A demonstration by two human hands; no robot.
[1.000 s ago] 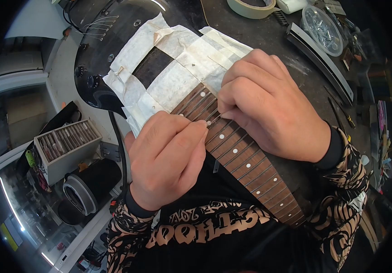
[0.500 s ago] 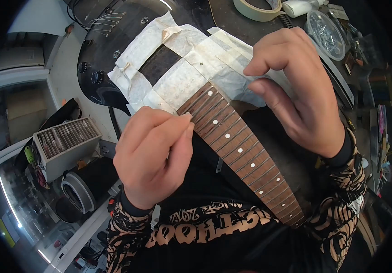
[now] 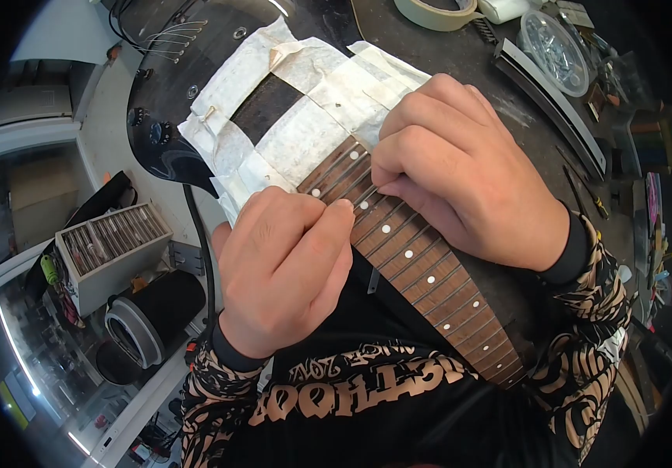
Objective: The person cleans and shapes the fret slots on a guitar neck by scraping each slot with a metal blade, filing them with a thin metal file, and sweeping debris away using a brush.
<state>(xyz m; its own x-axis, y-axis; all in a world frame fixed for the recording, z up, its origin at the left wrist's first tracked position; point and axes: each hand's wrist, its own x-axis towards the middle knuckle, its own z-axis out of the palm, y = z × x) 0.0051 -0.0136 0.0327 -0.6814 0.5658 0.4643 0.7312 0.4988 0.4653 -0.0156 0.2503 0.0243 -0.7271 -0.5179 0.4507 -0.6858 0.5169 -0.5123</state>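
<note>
A dark electric guitar body (image 3: pixel 172 82) lies in front of me, its top partly covered with off-white masking tape (image 3: pixel 304 139) around a rectangular opening. The brown fretboard (image 3: pixel 414 273), with metal frets and white dot inlays, runs down toward my chest. My left hand (image 3: pixel 285 269) rests at the fretboard's left edge near the taped end, fingers curled and the thumb and index tips close together. Across from it, my right hand (image 3: pixel 472 175) is bent over the right edge in a pinch. Whatever either hand holds, if anything, is hidden by the fingers.
A tape roll (image 3: pixel 437 14), a clear tub of small metal parts (image 3: pixel 556 58) and a long curved metal-edged piece (image 3: pixel 558 113) lie at upper right. Screwdrivers (image 3: pixel 589 187) are below them. Left of the bench are a box of upright strips (image 3: pixel 117 246) and a black cylinder (image 3: pixel 164 308).
My right hand has come down and left from above the bench onto the fretboard, its thumb and index closing together. My left hand has shifted slightly right along the fretboard edge.
</note>
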